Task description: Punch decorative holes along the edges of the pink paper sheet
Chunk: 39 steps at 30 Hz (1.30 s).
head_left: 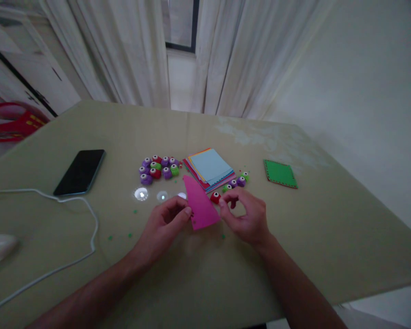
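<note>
While the left hand [164, 224] pinches the lower left edge of a pink paper sheet [200, 204] between thumb and curled fingers, the right hand [245, 214] nips its right edge, fingers loosely bent. Paper stands tilted just above the surface [294, 246], near a red punch [215, 197]. Fingertip contact is blurred.

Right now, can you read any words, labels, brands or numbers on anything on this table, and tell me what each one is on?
None can be read.
Phone: screen dark, no text.
Pink paper held by left hand and right hand: plain.
Paper stack, green square: plain.
Punches: any markings too small to read.
</note>
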Each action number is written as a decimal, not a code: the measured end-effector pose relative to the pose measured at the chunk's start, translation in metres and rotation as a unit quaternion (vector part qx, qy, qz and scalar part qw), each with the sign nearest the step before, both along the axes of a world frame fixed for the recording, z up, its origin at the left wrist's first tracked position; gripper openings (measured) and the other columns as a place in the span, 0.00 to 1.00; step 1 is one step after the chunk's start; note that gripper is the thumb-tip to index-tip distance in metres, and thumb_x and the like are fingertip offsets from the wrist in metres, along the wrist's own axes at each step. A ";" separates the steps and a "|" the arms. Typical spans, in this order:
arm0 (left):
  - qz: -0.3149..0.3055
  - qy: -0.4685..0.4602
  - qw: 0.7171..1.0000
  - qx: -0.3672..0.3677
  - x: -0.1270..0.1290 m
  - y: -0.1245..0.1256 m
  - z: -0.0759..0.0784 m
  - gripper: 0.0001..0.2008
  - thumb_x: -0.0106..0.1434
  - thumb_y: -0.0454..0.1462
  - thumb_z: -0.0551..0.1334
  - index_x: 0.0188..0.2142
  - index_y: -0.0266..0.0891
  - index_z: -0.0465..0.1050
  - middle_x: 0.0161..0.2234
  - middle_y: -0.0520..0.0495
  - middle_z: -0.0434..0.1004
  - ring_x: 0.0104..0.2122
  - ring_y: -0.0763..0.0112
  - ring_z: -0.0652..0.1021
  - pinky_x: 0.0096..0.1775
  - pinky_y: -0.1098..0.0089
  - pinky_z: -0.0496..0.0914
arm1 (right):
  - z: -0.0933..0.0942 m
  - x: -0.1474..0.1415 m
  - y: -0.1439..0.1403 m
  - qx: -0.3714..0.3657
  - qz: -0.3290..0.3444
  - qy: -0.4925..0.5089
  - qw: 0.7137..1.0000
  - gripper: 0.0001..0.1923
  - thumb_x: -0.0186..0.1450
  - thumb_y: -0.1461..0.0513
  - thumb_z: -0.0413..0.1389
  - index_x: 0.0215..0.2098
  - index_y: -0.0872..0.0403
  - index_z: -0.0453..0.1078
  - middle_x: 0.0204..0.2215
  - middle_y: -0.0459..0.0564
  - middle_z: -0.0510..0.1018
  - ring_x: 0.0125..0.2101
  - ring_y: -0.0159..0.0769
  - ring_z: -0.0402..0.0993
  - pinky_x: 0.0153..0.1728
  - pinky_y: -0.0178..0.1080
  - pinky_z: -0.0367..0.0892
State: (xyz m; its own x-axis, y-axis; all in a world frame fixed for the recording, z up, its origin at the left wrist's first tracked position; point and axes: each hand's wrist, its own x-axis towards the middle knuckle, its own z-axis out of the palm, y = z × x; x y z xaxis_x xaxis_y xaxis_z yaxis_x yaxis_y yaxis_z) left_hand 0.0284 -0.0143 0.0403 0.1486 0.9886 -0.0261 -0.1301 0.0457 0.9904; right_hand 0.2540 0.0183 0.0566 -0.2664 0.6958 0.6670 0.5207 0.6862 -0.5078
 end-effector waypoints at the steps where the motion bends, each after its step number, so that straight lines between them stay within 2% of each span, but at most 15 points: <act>1: 0.011 0.006 1.000 0.015 -0.002 0.001 0.001 0.11 0.69 0.43 0.66 0.33 0.39 0.77 0.30 0.50 0.79 0.30 0.70 0.77 0.33 0.72 0.71 | 0.003 0.005 0.003 -0.007 -0.014 0.007 1.000 0.06 0.68 0.68 0.60 0.35 0.51 0.71 0.25 0.43 0.77 0.23 0.30 0.69 0.27 0.34 0.67; 4: 0.051 0.079 0.990 0.109 -0.013 0.006 0.006 0.09 0.72 0.39 0.62 0.34 0.41 0.73 0.31 0.51 0.76 0.30 0.70 0.75 0.32 0.71 0.70 | 0.009 0.017 0.010 -0.036 -0.003 0.007 0.999 0.06 0.70 0.66 0.61 0.35 0.52 0.74 0.23 0.41 0.75 0.21 0.29 0.66 0.24 0.33 0.63; 6: 0.097 0.175 0.953 0.230 -0.024 0.009 0.010 0.07 0.73 0.36 0.60 0.36 0.42 0.72 0.36 0.50 0.77 0.35 0.68 0.77 0.37 0.69 0.71 | 0.010 0.022 0.012 -0.059 0.033 0.000 0.998 0.06 0.72 0.65 0.60 0.36 0.52 0.76 0.22 0.41 0.74 0.20 0.28 0.64 0.24 0.32 0.62; 8: 0.170 0.285 0.865 0.376 -0.036 0.011 0.013 0.04 0.70 0.32 0.62 0.38 0.42 0.72 0.43 0.47 0.78 0.42 0.64 0.79 0.43 0.65 0.72 | 0.009 0.024 0.014 -0.085 0.053 0.008 0.995 0.07 0.73 0.63 0.60 0.36 0.52 0.76 0.22 0.41 0.74 0.20 0.28 0.63 0.23 0.32 0.61; 10: 0.203 0.381 0.749 0.503 -0.044 0.012 0.014 0.08 0.66 0.29 0.65 0.40 0.43 0.72 0.45 0.45 0.78 0.43 0.63 0.79 0.44 0.64 0.73 | 0.006 0.025 0.015 -0.108 0.049 0.029 0.993 0.09 0.73 0.62 0.60 0.33 0.53 0.74 0.21 0.40 0.71 0.19 0.28 0.62 0.23 0.33 0.59; 12: 0.152 0.453 0.650 0.591 -0.045 0.011 0.012 0.10 0.64 0.29 0.67 0.42 0.44 0.73 0.47 0.44 0.80 0.44 0.60 0.80 0.47 0.60 0.74 | 0.004 0.025 0.017 -0.126 0.040 0.047 0.990 0.14 0.73 0.60 0.60 0.29 0.52 0.71 0.19 0.40 0.68 0.19 0.28 0.59 0.22 0.33 0.57; 14: 0.062 0.512 0.603 0.609 -0.039 0.009 0.006 0.09 0.65 0.31 0.67 0.44 0.43 0.75 0.48 0.43 0.83 0.44 0.58 0.81 0.50 0.56 0.74 | 0.001 0.027 0.019 -0.137 0.038 0.055 0.988 0.18 0.73 0.58 0.60 0.26 0.52 0.67 0.18 0.39 0.64 0.19 0.28 0.57 0.22 0.34 0.54; 21: -0.149 0.661 0.653 0.337 -0.011 -0.002 -0.009 0.08 0.67 0.32 0.61 0.43 0.40 0.77 0.37 0.43 0.83 0.37 0.55 0.83 0.40 0.58 0.75 | -0.003 0.030 0.023 -0.149 0.015 0.030 0.988 0.24 0.75 0.55 0.57 0.22 0.51 0.58 0.18 0.38 0.56 0.19 0.28 0.52 0.23 0.35 0.51; 25: -0.176 0.649 0.711 0.205 -0.006 -0.006 -0.010 0.09 0.72 0.35 0.56 0.40 0.40 0.76 0.35 0.44 0.82 0.34 0.57 0.83 0.34 0.62 0.71 | -0.009 0.025 0.026 -0.119 -0.017 -0.069 0.990 0.12 0.74 0.57 0.59 0.33 0.53 0.71 0.27 0.45 0.74 0.27 0.34 0.68 0.31 0.36 0.64; 27: -0.173 0.623 0.738 0.194 -0.005 -0.008 -0.010 0.11 0.73 0.36 0.54 0.39 0.41 0.74 0.35 0.44 0.82 0.33 0.58 0.82 0.33 0.63 0.69 | -0.013 0.021 0.028 -0.100 -0.012 -0.131 0.986 0.06 0.74 0.59 0.60 0.43 0.53 0.76 0.40 0.53 0.81 0.40 0.41 0.76 0.44 0.41 0.69; 29: -0.173 0.586 0.763 0.208 -0.006 -0.007 -0.009 0.12 0.75 0.39 0.54 0.37 0.41 0.74 0.34 0.44 0.82 0.32 0.58 0.81 0.32 0.64 0.66 | -0.016 0.018 0.029 -0.097 0.005 -0.182 0.978 0.08 0.73 0.60 0.62 0.50 0.53 0.77 0.48 0.56 0.81 0.50 0.46 0.76 0.54 0.45 0.69; 32: -0.157 0.509 0.819 0.215 -0.015 0.002 -0.005 0.17 0.77 0.46 0.55 0.34 0.42 0.73 0.31 0.47 0.79 0.29 0.62 0.78 0.31 0.65 0.63 | -0.019 0.016 0.029 -0.115 0.019 -0.227 0.967 0.07 0.73 0.61 0.62 0.49 0.53 0.77 0.48 0.55 0.82 0.49 0.46 0.76 0.53 0.46 0.69; 34: -0.100 0.473 0.850 0.212 -0.026 0.013 -0.002 0.19 0.78 0.47 0.54 0.33 0.42 0.73 0.31 0.47 0.78 0.30 0.62 0.76 0.33 0.65 0.65 | -0.019 0.017 0.029 -0.128 0.009 -0.237 0.963 0.04 0.73 0.62 0.61 0.46 0.53 0.76 0.45 0.55 0.82 0.47 0.46 0.76 0.51 0.45 0.69; 37: 0.021 0.511 0.829 0.227 -0.047 0.032 -0.004 0.15 0.75 0.46 0.57 0.38 0.40 0.77 0.38 0.41 0.82 0.39 0.53 0.79 0.43 0.58 0.70 | -0.018 0.019 0.030 -0.133 -0.027 -0.241 0.961 0.04 0.73 0.64 0.61 0.45 0.54 0.77 0.44 0.55 0.82 0.47 0.47 0.76 0.51 0.46 0.69; 39: 0.074 0.555 0.788 0.255 -0.057 0.043 -0.009 0.17 0.75 0.43 0.55 0.53 0.38 0.78 0.54 0.35 0.81 0.52 0.45 0.78 0.53 0.49 0.69 | -0.018 0.020 0.030 -0.126 -0.046 -0.241 0.961 0.05 0.73 0.64 0.60 0.46 0.54 0.77 0.45 0.56 0.81 0.48 0.48 0.76 0.53 0.48 0.68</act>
